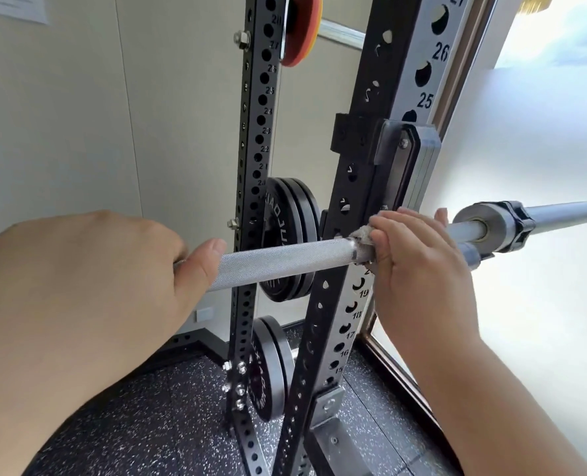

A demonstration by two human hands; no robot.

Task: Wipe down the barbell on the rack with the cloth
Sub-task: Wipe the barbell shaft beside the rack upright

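Hands both curled: left hand (96, 269) grips barbell (278, 262), right hand (419, 259) clamps cloth (362, 237) onto it.

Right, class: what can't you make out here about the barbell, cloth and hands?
Head view only.
Cloth: mostly hidden inside the right hand; only a grey tuft shows.
Barbell: its left stretch is hidden behind the left hand.
Left hand's fingers: hidden behind its own back; only the thumb shows.
Wall notice: cut off by the top edge, print unreadable.
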